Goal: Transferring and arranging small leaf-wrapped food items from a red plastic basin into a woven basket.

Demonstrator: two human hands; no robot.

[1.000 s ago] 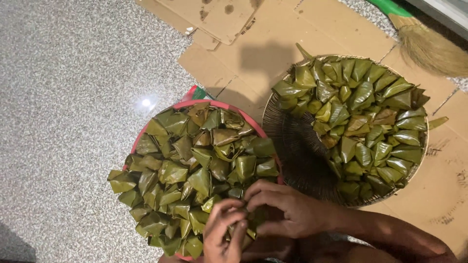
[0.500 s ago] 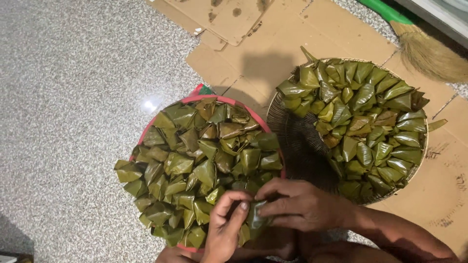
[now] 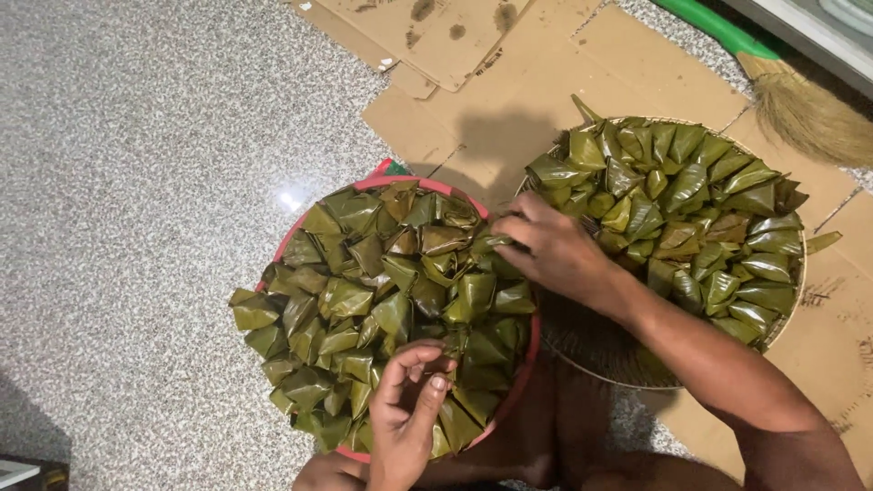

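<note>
Leaf parcels [image 3: 391, 300], red basin [image 3: 400, 183] mostly hidden beneath.

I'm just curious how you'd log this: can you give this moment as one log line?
left hand: on leaf parcels in red basin | right hand: touching parcel at basin's far edge | woven tray: more parcels

At the centre of the frame we see a red-rimmed round tray [image 3: 523, 382] heaped with leaf-wrapped pyramid parcels [image 3: 382, 291], dark to olive green with glossy streaks. At right, a brown woven basket tray [image 3: 591, 350] carries more green leaf parcels [image 3: 700, 209], some yellowish or browned. The floor [image 3: 136, 182] on the left is speckled grey and white. Tan cardboard sheets [image 3: 546, 73] along the top carry dark stains. In the upper right lie a straw-coloured broom head [image 3: 814, 114] and a bright green handle [image 3: 709, 23].
</note>
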